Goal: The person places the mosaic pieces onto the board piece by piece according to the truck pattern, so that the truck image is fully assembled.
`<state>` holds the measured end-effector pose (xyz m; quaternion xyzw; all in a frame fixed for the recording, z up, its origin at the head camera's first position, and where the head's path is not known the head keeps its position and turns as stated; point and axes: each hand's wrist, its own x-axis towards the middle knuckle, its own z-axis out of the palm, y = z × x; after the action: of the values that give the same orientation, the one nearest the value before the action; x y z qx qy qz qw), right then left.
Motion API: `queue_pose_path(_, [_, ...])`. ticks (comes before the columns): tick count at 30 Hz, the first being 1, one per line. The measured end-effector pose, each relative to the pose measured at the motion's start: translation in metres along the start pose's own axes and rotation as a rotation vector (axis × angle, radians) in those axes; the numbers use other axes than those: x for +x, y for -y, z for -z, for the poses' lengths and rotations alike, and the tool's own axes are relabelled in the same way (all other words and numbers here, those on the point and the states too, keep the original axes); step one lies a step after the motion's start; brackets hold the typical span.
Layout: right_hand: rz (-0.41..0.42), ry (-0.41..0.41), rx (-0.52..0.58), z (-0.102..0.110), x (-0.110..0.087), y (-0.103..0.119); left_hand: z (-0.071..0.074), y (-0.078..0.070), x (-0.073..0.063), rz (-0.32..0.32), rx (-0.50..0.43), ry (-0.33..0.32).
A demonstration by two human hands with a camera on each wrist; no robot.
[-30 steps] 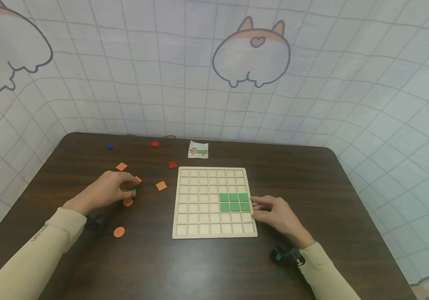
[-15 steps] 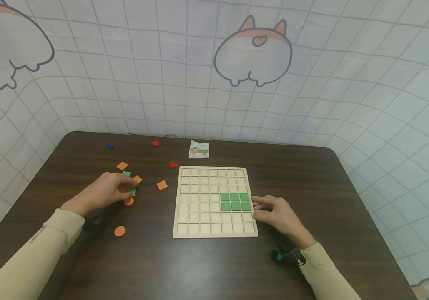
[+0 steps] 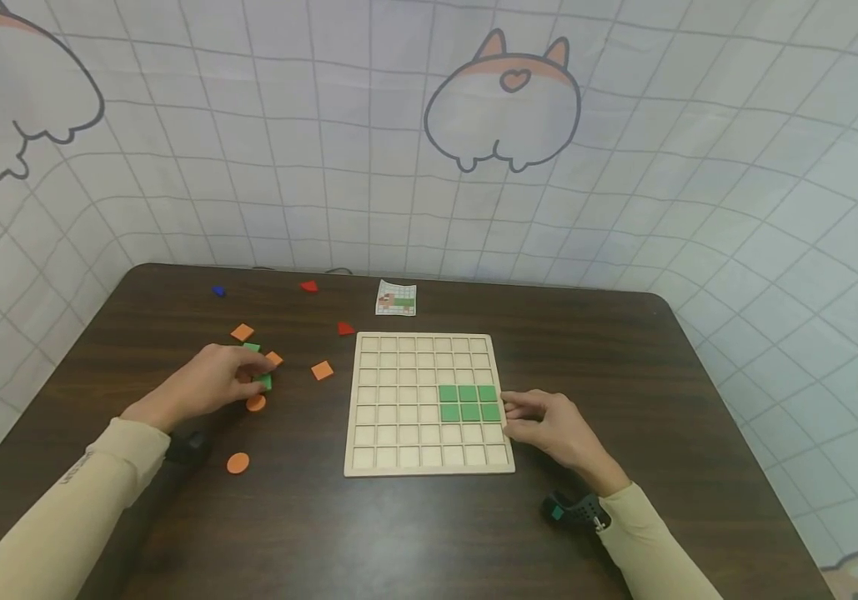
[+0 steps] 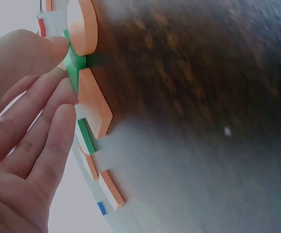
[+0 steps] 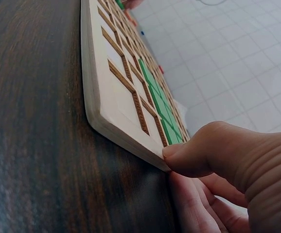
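Note:
On the left of the table, my left hand (image 3: 214, 382) is among loose tiles, its thumb and fingers pinching a green square tile (image 4: 74, 65). Another green tile (image 3: 252, 347) lies just past the knuckles. Orange square tiles (image 3: 273, 358) and an orange round tile (image 3: 256, 403) surround the fingers. My right hand (image 3: 556, 425) holds the right edge of the pale wooden grid board (image 3: 391, 433); in the right wrist view the thumb (image 5: 191, 153) presses its rim, with fingers against the side. Several green tiles (image 3: 468, 402) fill two short rows of cells near that edge.
Behind the board lies a small printed pattern card (image 3: 396, 298). Red pieces (image 3: 345, 329) and a blue piece (image 3: 218, 291) are scattered toward the back left. One more orange disc (image 3: 238, 463) lies nearer the front. A patterned curtain (image 3: 368, 167) rises behind the dark table (image 3: 429, 533).
My left hand has shifted slightly, and the green tile past its knuckles shows more than before. The right hand and the board have stayed in place.

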<state>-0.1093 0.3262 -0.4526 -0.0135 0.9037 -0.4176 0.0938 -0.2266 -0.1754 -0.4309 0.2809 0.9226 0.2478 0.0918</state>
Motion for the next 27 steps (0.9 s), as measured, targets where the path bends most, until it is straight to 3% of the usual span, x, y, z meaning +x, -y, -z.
queue_pose_path(9, [0.002,0.002,0.000,0.0002,0.0007,0.0013,0.0020,0.0016,-0.0024,-0.001,0.008,0.005])
queue_pose_path(17, [0.024,0.002,-0.002,0.0008,0.0004,-0.0008,-0.0008,0.0036,0.0014,0.012,-0.032,0.047])
queue_pose_path(27, [0.019,0.013,0.018,0.0010,-0.0007,-0.0004,-0.0022,-0.0024,0.0033,0.023,-0.017,0.016])
